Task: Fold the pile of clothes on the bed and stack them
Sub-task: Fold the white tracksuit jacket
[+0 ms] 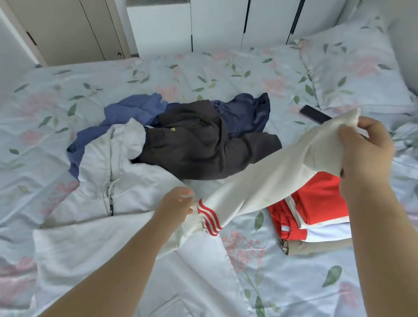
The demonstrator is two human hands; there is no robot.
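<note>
White sleeve (265,178) (red-striped cuff) is held stretched over the bed (281,280): cuff pinched in the left grip (179,201), other end clutched in the right grip (363,148). One small stack (317,206) is folded near the right edge; the central pile (201,143) is left unfolded.

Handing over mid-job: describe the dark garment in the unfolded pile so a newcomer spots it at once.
On the floral bed, look to the middle. The dark garment lies crumpled between the white hoodie on its left and a navy garment on its right. It alone is charcoal-brown, with a small yellow-green mark.
</note>
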